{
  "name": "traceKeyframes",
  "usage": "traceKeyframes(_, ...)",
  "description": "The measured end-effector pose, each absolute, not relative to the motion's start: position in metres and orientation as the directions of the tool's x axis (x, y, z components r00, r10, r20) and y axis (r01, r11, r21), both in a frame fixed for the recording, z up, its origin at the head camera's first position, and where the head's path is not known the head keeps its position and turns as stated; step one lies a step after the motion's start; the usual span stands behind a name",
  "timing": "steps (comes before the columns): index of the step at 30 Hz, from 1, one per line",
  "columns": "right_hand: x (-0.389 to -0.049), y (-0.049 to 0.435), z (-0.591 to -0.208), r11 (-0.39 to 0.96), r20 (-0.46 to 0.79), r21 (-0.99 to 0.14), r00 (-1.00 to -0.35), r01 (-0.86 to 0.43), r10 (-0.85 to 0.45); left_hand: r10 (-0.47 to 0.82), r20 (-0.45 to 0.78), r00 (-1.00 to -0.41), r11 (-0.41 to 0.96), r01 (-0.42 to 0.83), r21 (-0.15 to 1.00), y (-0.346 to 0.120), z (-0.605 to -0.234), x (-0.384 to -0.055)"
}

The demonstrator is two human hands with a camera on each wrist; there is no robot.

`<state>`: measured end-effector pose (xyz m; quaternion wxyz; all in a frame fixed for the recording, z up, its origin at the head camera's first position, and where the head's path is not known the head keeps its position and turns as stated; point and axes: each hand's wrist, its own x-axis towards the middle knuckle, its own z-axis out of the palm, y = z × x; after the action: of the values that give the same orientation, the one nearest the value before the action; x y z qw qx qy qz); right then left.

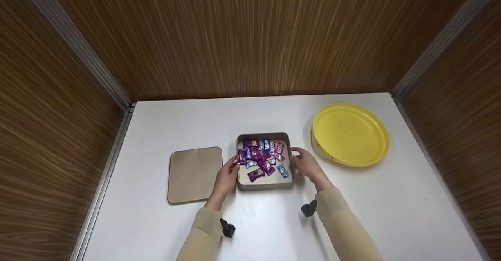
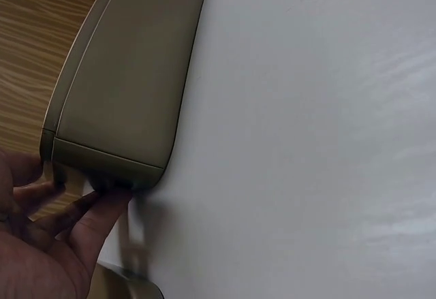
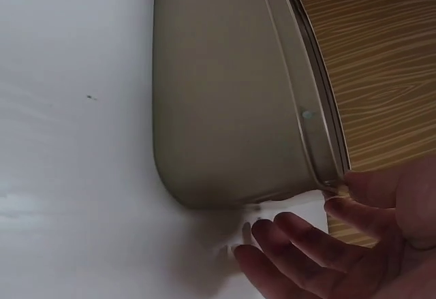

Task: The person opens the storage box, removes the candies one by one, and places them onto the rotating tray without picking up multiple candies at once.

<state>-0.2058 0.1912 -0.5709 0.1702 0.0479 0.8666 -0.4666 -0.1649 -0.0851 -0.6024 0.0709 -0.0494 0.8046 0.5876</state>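
- A square tin (image 1: 262, 187) is sitting midway between the desk's (image 1: 270, 225) left and right edges; only the head view is showing the wrapped sweets (image 1: 267, 167) inside.
- The left hand (image 1: 226, 178) is gripping the tin's left side; its wrist view is revealing fingertips (image 2: 109, 207) touching the outer wall.
- The right hand (image 1: 308, 164) is pinching the rim; its wrist view is revealing other fingers (image 3: 310, 241) bending loosely and a speck (image 3: 91, 97) marking the desk.
- A flat lid (image 1: 195, 175) is lying toward the left edge, a round yellow dish (image 1: 349, 135) toward the far right corner.
- Wood-grain panels (image 1: 254, 38) are rising behind the white desk and along both sides, metal strips (image 1: 74, 36) lining their joins.
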Motion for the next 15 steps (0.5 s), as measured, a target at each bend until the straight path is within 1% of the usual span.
traceKeyframes(3,-0.205,0.189,-0.565,0.641,-0.289,-0.743,-0.956,0.190,-0.052,0.003,-0.175,-0.985,0.294,-0.166,0.941,-0.084,-0.603,-0.165)
traceKeyframes(8,-0.204,0.180,-0.554,0.737,-0.190,-0.658,-0.981,0.156,0.037,0.013,-0.187,-0.982,0.282,-0.176,0.943,-0.083,-0.603,-0.166)
traceKeyframes(11,-0.201,0.173,-0.551,0.785,-0.074,-0.610,-0.994,0.105,0.075,0.021,-0.187,-0.982,0.281,-0.174,0.944,-0.083,-0.603,-0.166)
traceKeyframes(15,-0.199,0.162,-0.548,0.829,0.092,-0.560,-0.995,-0.013,0.046,0.020,-0.181,-0.983,0.281,-0.169,0.945,-0.083,-0.603,-0.164)
